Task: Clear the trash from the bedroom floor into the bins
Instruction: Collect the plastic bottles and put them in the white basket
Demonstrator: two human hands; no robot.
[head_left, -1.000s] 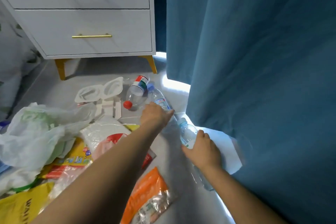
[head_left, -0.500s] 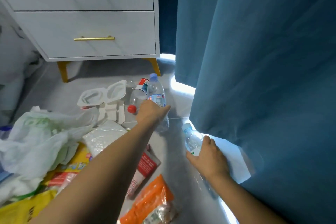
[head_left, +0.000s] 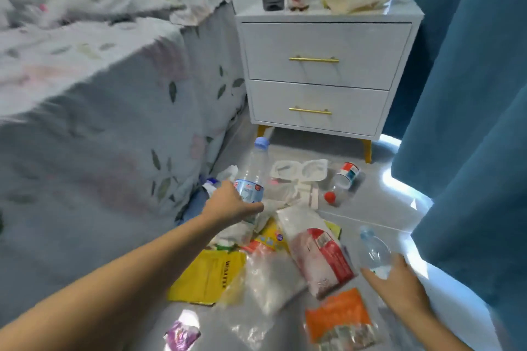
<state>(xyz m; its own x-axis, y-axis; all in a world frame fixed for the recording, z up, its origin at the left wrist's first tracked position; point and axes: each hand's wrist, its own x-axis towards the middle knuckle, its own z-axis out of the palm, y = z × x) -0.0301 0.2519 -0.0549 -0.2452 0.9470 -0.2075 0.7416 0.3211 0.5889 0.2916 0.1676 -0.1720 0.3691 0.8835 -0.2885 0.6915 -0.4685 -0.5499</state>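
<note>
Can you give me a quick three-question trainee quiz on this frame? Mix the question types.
1. True or false: the left hand holds a bottle with a red cap.
2. Multiple choice: where is the red-capped bottle? A) lying on the floor in front of the nightstand B) on the bed C) in the right hand
3. Fill in: the right hand grips a clear bottle close to the blue ____.

Key
1. False: its bottle has a pale blue cap.
2. A
3. curtain
</note>
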